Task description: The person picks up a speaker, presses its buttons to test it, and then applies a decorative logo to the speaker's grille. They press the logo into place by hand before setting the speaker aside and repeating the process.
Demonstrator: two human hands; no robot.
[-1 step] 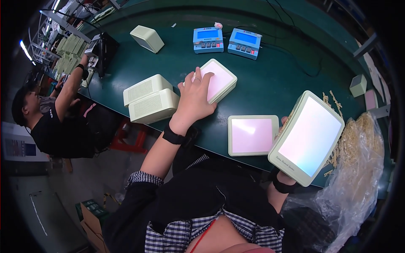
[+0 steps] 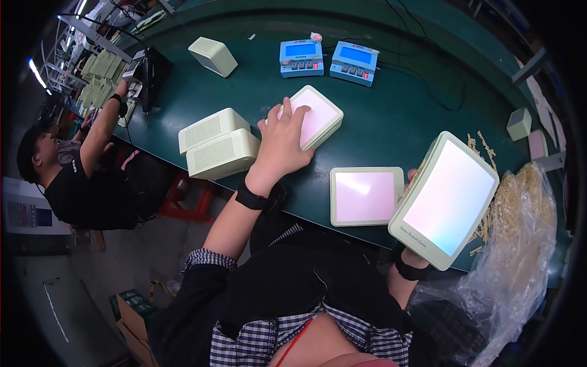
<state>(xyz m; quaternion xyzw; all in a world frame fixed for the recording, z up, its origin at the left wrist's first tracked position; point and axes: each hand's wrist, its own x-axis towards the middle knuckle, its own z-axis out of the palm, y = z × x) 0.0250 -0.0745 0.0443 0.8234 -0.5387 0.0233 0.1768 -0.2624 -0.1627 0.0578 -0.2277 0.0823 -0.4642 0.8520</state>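
head view, and the left hand (image 2: 282,142) lies flat on a pale green box (image 2: 315,116) with a pinkish white face, fingers (image 2: 285,114) spread apart across its near corner, pressing on top rather than wrapped round it. that box sits tilted on the dark green tabletop (image 2: 391,116), near the middle, with rounded corners and a thick pale rim.

over on the right, the right hand (image 2: 411,183) is mostly hidden behind a second box of the same kind (image 2: 445,199), lifted off the tabletop and tipped so its glossy white face catches the light; only fingertips show at its left edge, clamped on it as far as one can see. a third matching box (image 2: 365,196) lies flat at the near edge, just beside the lifted one.

left of the left hand, two pale green cases with grilled sides (image 2: 217,144) stand stacked against each other. further back, two blue meters (image 2: 327,58) sit side by side, and another pale case (image 2: 212,56) stands apart. a clear plastic bag with straw-like filling (image 2: 520,244) bunches at the right. another person in a black shirt (image 2: 73,177) works at the far left.
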